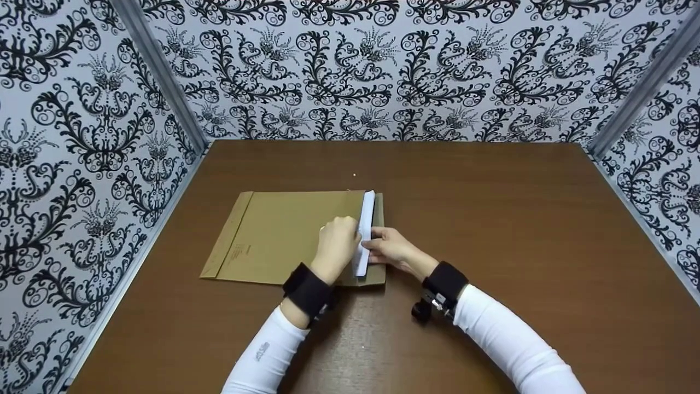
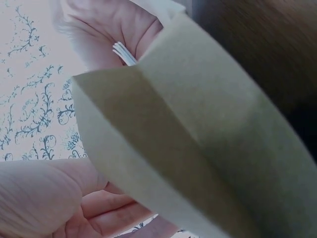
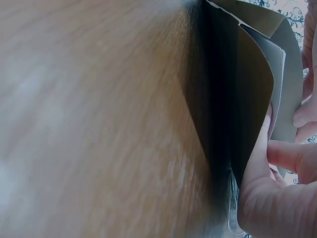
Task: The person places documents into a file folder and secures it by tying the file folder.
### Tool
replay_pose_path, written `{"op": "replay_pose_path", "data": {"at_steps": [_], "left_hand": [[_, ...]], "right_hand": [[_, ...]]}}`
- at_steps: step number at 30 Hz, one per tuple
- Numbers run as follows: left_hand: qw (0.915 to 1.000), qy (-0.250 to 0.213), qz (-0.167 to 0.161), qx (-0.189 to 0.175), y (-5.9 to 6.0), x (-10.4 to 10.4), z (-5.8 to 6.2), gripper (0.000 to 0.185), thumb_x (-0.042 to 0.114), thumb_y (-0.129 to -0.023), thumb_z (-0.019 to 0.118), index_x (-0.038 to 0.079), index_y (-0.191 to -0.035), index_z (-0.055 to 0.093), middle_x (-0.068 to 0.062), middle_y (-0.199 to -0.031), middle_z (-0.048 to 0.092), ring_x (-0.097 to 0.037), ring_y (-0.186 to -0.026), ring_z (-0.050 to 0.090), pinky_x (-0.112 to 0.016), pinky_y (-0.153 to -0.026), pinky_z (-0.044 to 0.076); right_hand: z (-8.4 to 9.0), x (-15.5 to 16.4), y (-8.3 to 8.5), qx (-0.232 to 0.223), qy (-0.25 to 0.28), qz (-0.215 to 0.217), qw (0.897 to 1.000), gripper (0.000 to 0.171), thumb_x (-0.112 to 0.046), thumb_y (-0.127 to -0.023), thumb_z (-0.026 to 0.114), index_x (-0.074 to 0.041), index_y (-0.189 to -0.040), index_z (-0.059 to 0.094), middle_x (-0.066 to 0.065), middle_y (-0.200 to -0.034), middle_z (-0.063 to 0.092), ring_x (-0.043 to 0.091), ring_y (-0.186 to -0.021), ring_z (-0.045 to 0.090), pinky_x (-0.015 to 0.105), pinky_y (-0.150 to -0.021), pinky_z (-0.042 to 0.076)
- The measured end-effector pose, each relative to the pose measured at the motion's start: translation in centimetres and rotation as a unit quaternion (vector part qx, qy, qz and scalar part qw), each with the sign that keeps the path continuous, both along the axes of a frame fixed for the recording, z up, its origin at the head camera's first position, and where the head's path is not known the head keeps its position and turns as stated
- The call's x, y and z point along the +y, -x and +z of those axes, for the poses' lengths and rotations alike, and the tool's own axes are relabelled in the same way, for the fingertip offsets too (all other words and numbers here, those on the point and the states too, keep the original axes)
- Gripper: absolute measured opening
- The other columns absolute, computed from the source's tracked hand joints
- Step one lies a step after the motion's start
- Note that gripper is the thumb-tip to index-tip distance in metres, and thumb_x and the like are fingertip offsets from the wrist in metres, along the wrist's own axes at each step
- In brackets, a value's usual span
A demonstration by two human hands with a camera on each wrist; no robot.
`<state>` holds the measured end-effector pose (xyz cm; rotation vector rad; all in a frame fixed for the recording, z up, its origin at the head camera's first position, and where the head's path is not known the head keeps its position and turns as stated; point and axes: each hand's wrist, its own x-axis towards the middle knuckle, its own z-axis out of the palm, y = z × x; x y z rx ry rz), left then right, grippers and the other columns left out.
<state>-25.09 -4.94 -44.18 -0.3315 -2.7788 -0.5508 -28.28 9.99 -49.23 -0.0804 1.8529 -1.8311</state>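
The walls (image 1: 82,109) around me are white with black swirls, on the left, the right and the far side. My brown table (image 1: 492,219) fills the space between them.

A big tan envelope (image 1: 273,230) lies flat on the table, a bit left of the middle. Its open end points right, and the flap (image 1: 379,219) at that end lies open on the table.

A stack of white paper (image 1: 365,224) sticks out of that open end. Only a thin strip of it shows; the rest is hidden inside the envelope.

My left hand (image 1: 338,246) is curled on top of the envelope, right at the open end, and its fingers hold the tan edge up. It covers part of the paper.

My right hand (image 1: 389,249) is just to the right and pinches the near part of the paper between thumb and fingers. My two hands almost touch.

I have white sleeves (image 1: 508,339) and a black band (image 1: 307,290) on each wrist.
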Motion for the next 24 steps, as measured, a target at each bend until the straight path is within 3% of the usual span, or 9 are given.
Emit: {"op": "replay_pose_path", "data": {"at_steps": [10, 24], "left_hand": [[0.9999, -0.009, -0.003, 0.01, -0.1, 0.0, -0.1, 0.015, 0.004, -0.086, 0.069, 0.001, -0.072, 0.067, -0.018, -0.08, 0.076, -0.04, -0.074, 0.075, -0.053, -0.063, 0.057], [0.999, 0.012, 0.0, 0.043, -0.2, 0.0, -0.2, 0.014, 0.005, -0.086, 0.071, 0.001, -0.072, 0.069, -0.017, -0.076, 0.075, -0.037, -0.07, 0.074, -0.049, -0.061, 0.056]], "right_hand": [[0.0, -0.6, 0.2, 0.002, -0.006, 0.002, 1.0, 0.055, 0.001, -0.1, 0.051, 0.008, -0.153, 0.036, 0.0, -0.096, 0.064, 0.005, -0.072, 0.068, 0.019, -0.069, 0.06], [0.3, -1.7, 0.2, 0.01, -0.004, -0.002, 1.0, 0.043, 0.001, -0.103, 0.046, 0.008, -0.145, 0.047, -0.001, -0.092, 0.064, 0.006, -0.074, 0.068, 0.02, -0.068, 0.059]]}}
